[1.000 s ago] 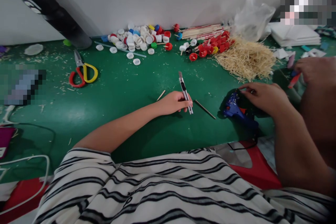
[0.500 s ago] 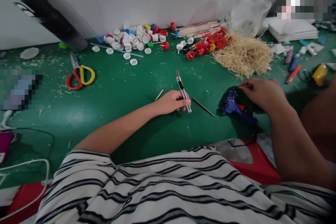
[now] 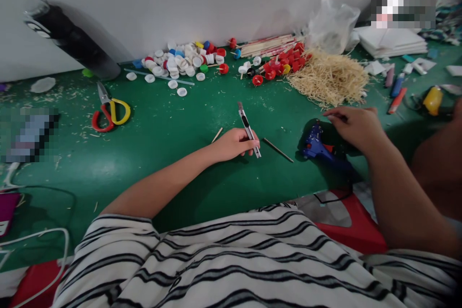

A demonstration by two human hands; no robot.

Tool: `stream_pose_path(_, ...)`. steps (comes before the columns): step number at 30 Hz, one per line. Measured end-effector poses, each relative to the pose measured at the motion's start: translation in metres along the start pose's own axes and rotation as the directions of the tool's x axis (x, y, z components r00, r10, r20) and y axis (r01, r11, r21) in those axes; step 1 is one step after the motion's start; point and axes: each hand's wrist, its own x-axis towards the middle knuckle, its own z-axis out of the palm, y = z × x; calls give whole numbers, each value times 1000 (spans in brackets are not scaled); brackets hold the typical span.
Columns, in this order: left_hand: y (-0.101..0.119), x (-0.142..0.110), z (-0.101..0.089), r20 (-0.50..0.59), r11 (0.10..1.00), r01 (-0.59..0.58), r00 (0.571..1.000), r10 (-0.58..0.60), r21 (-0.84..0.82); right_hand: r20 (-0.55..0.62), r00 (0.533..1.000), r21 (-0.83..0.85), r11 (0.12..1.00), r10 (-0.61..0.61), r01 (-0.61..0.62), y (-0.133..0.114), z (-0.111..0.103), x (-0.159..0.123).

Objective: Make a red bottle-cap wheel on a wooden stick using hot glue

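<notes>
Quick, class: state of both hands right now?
Left hand: closed, holding a utility knife.
Right hand: by the blue glue gun; grip cannot be told.

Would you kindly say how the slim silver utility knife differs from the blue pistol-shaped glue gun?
The slim silver utility knife is in the left hand; the blue pistol-shaped glue gun lies on the green table. The knife is straight and narrow; the glue gun is bulkier and angled.

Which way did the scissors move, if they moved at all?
No, the scissors haven't moved: they're in the same spot compared with the black bottle.
</notes>
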Motion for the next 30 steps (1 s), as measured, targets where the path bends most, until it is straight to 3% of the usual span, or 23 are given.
stream_pose_path(7,-1,0,0,10,1000,-16,1000,16,-4,-129,990,6,998,62,-62,-14,-28,-18)
stream_pose_path(12,1,0,2,1,1000,-5,1000,5,-23,-246,964,-32,995,-101,96,-24,-43,-51)
stream_pose_path(15,1,-3,3,-16,1000,-2,1000,2,-24,-280,935,-24,976,-216,218,-56,-48,-75)
stream_pose_path(18,4,-7,5,-52,999,25,998,-27,-38,-223,914,138,917,-338,373,-106,-42,-89)
stream_pose_path(20,8,-9,7,-82,998,23,996,-27,-54,-142,864,275,820,-482,503,-140,-33,-89)
stream_pose_path(22,12,-9,6,-118,998,2,993,-10,-68,-142,821,309,763,-553,568,-167,-22,-80)
stream_pose_path(27,23,-9,-11,-301,988,-142,947,116,-66,-199,752,327,681,-628,655,-201,2,-45)
stream_pose_path(30,25,-15,-25,-384,992,-128,916,120,5,-184,737,366,651,-650,665,-212,10,-37)
